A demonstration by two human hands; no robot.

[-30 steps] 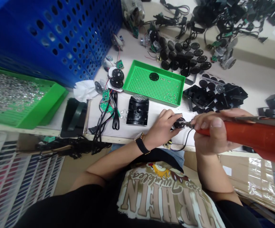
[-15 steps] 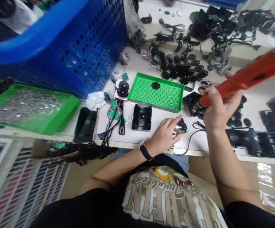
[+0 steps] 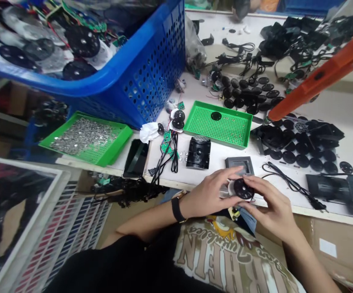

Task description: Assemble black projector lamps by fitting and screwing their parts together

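A small round black speaker part (image 3: 242,188) is held at the table's near edge by both hands. My left hand (image 3: 210,195) grips it from the left, fingers curled round it. My right hand (image 3: 271,207) pinches it from the right. An orange electric screwdriver (image 3: 319,77) hangs free at the upper right, away from both hands. A grey square frame (image 3: 239,164) lies on the table just behind the part. A black cable (image 3: 289,183) runs off to the right.
A green perforated tray (image 3: 219,124) with one black disc sits behind, next to a black housing (image 3: 198,152). A big blue basket (image 3: 127,77) of parts stands at the left, a green tray of metal pieces (image 3: 85,138) below it. Black discs and casings (image 3: 301,142) crowd the right.
My right hand let go of the orange screwdriver, which now hangs on its own, and came down onto the speaker part. The part was lifted toward me. The view tilted up.
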